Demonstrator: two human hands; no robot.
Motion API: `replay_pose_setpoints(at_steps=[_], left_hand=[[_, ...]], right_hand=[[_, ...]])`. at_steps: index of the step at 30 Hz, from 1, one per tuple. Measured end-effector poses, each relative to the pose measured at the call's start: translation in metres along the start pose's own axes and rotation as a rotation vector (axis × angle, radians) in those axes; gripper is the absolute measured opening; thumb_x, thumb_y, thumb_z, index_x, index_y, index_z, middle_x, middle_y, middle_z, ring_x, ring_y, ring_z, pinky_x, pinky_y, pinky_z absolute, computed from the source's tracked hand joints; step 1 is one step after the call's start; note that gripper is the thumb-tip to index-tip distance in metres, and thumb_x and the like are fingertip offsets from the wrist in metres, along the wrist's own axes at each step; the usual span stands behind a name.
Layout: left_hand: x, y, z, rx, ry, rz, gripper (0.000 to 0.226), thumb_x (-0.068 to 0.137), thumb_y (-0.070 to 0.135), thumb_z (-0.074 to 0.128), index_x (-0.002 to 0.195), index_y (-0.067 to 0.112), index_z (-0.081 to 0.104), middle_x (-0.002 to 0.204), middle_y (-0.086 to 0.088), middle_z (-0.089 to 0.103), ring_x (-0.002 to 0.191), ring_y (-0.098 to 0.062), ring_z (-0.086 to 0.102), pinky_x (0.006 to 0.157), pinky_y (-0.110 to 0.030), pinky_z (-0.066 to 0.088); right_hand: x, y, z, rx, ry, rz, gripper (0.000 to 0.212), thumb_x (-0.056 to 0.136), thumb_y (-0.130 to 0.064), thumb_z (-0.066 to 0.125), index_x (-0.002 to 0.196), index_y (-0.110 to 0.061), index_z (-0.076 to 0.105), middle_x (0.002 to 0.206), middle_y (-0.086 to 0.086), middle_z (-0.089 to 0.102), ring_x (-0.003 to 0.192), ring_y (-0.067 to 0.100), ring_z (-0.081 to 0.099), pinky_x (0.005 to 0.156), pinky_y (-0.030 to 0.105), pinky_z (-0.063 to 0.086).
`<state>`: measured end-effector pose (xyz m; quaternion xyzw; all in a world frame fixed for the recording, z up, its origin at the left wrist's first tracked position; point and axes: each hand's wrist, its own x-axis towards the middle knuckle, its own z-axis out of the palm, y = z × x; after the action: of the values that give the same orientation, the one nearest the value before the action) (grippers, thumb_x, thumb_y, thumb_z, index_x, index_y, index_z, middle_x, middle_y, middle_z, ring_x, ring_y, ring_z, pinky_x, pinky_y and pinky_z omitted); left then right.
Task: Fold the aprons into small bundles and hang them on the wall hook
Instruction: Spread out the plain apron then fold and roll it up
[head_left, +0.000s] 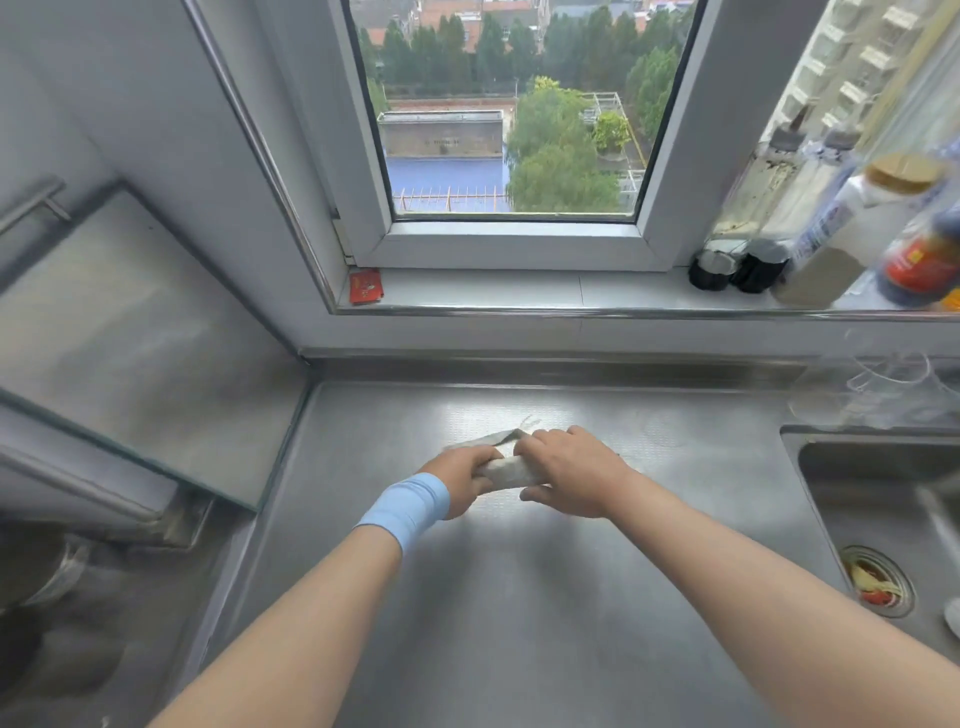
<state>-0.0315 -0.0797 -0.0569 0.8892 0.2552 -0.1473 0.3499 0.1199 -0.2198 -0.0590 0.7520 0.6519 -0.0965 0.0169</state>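
A small grey apron bundle (506, 470) lies rolled on the steel counter (519, 597) in the middle of the view. My left hand (465, 478), with a light blue band at the wrist, grips the bundle's left end. Over the right end lies my right hand (569, 470), fingers curled round the roll. A loose flap of the cloth sticks out behind the hands. No wall hook is in view.
A sink (883, 519) with a drain strainer (875, 579) lies at the right. Bottles and jars (831, 228) stand on the windowsill at the right, a red packet (365, 286) at its left. Glass cups (883, 384) sit behind the sink. A steel panel (135, 332) rises at the left.
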Motion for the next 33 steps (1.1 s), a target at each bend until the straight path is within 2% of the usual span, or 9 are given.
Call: replay_pose_setpoints(at_steps=[3, 7, 9, 15, 18, 22, 26, 30, 33], left_hand=[[-0.030, 0.019, -0.025, -0.171, -0.065, -0.050, 0.010, 0.086, 0.020, 0.052, 0.087, 0.028, 0.059, 0.071, 0.004, 0.058, 0.060, -0.013, 0.053, 0.051, -0.020, 0.044], [-0.071, 0.033, -0.045, -0.295, -0.117, -0.089, 0.008, 0.083, 0.027, 0.056, 0.086, 0.023, 0.062, 0.068, 0.004, 0.064, 0.062, -0.016, 0.057, 0.059, -0.029, 0.051], [-0.092, 0.036, -0.051, -0.481, -0.122, -0.073, 0.008, 0.088, 0.019, 0.054, 0.088, 0.015, 0.061, 0.071, -0.004, 0.061, 0.061, -0.015, 0.057, 0.057, -0.025, 0.048], [-0.155, 0.046, -0.063, -1.019, -0.157, -0.010, 0.011, 0.097, 0.017, 0.055, 0.102, 0.008, 0.058, 0.086, -0.003, 0.059, 0.068, -0.015, 0.059, 0.066, -0.031, 0.047], [-0.183, 0.050, -0.060, -0.969, -0.071, -0.010, 0.029, 0.095, 0.032, 0.059, 0.113, 0.009, 0.061, 0.100, -0.001, 0.063, 0.078, -0.013, 0.060, 0.071, -0.029, 0.050], [-0.206, 0.051, -0.057, -0.872, 0.067, 0.014, 0.049, 0.079, 0.047, 0.072, 0.108, 0.009, 0.064, 0.078, -0.003, 0.056, 0.062, -0.013, 0.052, 0.064, -0.031, 0.046], [-0.223, 0.060, -0.062, -0.917, 0.086, 0.072, 0.037, 0.079, 0.041, 0.072, 0.099, 0.011, 0.065, 0.074, -0.003, 0.057, 0.061, -0.012, 0.055, 0.066, -0.032, 0.047], [-0.231, 0.068, -0.066, -1.033, 0.200, 0.185, 0.041, 0.069, 0.051, 0.078, 0.090, 0.017, 0.070, 0.081, -0.003, 0.054, 0.069, -0.013, 0.050, 0.067, -0.026, 0.043], [-0.232, 0.074, -0.072, -1.002, 0.378, 0.149, 0.077, 0.050, 0.064, 0.083, 0.107, 0.016, 0.063, 0.092, -0.004, 0.062, 0.071, -0.013, 0.054, 0.067, -0.027, 0.046]], right_hand=[[-0.002, -0.010, -0.032, -0.137, -0.007, -0.040, 0.037, 0.093, -0.049, 0.054, 0.117, -0.022, 0.049, 0.111, -0.002, 0.059, 0.101, 0.023, 0.060, 0.083, 0.037, 0.038], [-0.011, -0.028, -0.077, -0.365, 0.144, -0.189, 0.048, 0.072, -0.054, 0.068, 0.107, -0.024, 0.056, 0.094, -0.001, 0.060, 0.083, 0.023, 0.058, 0.082, 0.039, 0.043], [-0.017, -0.040, -0.090, -0.490, 0.347, -0.258, 0.031, 0.077, -0.039, 0.064, 0.101, -0.021, 0.058, 0.093, 0.005, 0.060, 0.081, 0.028, 0.055, 0.085, 0.043, 0.042], [-0.036, -0.082, -0.106, -0.527, 0.693, -0.244, 0.033, 0.090, -0.009, 0.040, 0.118, -0.010, 0.057, 0.126, 0.020, 0.051, 0.115, 0.041, 0.049, 0.106, 0.059, 0.036], [-0.046, -0.098, -0.121, -0.481, 0.658, -0.191, 0.033, 0.084, -0.006, 0.035, 0.111, -0.007, 0.055, 0.111, 0.017, 0.048, 0.100, 0.039, 0.051, 0.105, 0.060, 0.037], [-0.058, -0.117, -0.136, -0.404, 0.682, -0.166, 0.039, 0.081, -0.010, 0.035, 0.114, -0.005, 0.055, 0.106, 0.014, 0.047, 0.095, 0.034, 0.050, 0.102, 0.056, 0.041], [-0.070, -0.138, -0.150, -0.410, 0.774, -0.132, 0.034, 0.072, -0.006, 0.052, 0.104, -0.003, 0.064, 0.099, 0.012, 0.044, 0.090, 0.031, 0.044, 0.081, 0.045, 0.052], [-0.074, -0.161, -0.165, 0.167, 0.715, 0.018, 0.022, 0.082, -0.003, 0.063, 0.102, -0.010, 0.069, 0.092, 0.008, 0.049, 0.074, 0.027, 0.054, 0.065, 0.035, 0.051], [-0.074, -0.172, -0.189, 0.520, 0.678, 0.134, 0.018, 0.084, -0.010, 0.061, 0.096, -0.015, 0.074, 0.087, 0.003, 0.064, 0.075, 0.018, 0.058, 0.070, 0.027, 0.044]])
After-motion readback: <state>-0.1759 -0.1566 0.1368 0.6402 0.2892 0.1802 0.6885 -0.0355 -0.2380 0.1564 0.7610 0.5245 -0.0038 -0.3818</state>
